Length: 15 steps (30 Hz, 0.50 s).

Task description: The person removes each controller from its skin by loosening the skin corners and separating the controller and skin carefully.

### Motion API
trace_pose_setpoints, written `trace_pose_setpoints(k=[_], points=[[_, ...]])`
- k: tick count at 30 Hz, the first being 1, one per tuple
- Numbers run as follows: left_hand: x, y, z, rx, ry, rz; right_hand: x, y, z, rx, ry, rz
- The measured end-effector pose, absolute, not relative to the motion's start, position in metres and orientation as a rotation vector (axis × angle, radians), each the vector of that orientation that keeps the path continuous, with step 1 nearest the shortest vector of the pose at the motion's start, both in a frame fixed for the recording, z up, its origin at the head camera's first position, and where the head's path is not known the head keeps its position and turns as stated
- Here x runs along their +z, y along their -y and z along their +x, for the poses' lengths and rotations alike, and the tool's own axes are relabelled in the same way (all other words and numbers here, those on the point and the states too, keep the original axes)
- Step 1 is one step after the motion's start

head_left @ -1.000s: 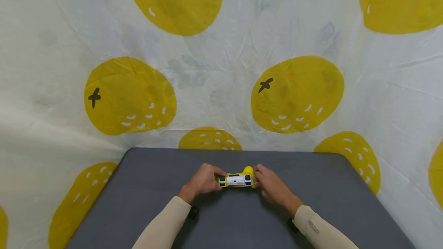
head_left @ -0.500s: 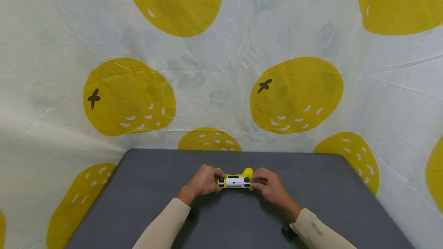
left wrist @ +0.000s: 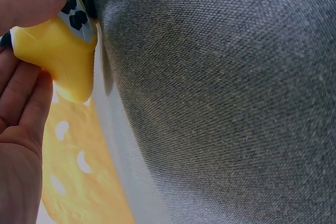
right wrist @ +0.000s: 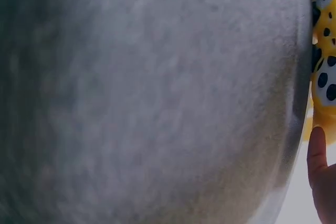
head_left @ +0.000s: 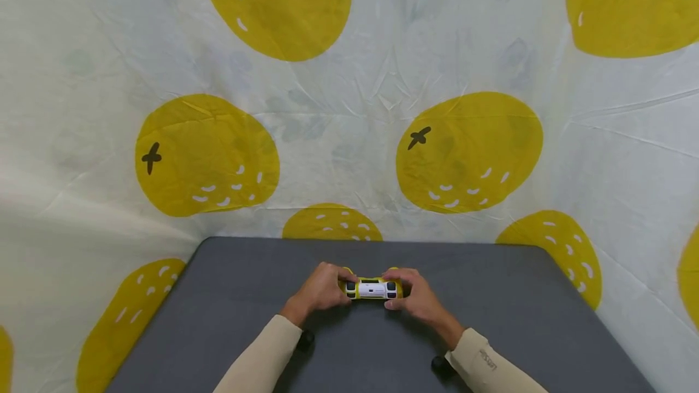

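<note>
Left hand [head_left: 321,287] grips left end of yellow-white game controller [head_left: 372,289], held over grey surface [head_left: 371,356]. Right hand [head_left: 419,297], earlier at side edge, now grasps right end, covering yellow grip.

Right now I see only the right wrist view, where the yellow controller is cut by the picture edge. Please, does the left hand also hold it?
Observer: Yes, the head view shows the left hand gripping one end of the yellow controller.
Operator: Thank you. Which part of it faces the head camera?
Observer: The edge with a white strip between black buttons.
Operator: And the left thumb?
Observer: In the left wrist view, the left thumb reaches over the button face.
</note>
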<state>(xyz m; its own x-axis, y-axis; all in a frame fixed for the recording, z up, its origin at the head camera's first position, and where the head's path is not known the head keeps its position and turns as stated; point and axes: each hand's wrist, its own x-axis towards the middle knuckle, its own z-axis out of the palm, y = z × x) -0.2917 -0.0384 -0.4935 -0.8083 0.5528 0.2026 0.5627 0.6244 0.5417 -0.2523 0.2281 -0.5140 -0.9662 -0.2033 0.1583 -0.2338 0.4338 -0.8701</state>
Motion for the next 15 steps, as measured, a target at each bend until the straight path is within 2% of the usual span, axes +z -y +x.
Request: trace_pose_setpoints(k=[15], points=[[-0.5006,0.0403,-0.2884,-1.066,2.854,-0.896,-0.5189,-0.2192,-0.2512,1.409,2.68,0.266]])
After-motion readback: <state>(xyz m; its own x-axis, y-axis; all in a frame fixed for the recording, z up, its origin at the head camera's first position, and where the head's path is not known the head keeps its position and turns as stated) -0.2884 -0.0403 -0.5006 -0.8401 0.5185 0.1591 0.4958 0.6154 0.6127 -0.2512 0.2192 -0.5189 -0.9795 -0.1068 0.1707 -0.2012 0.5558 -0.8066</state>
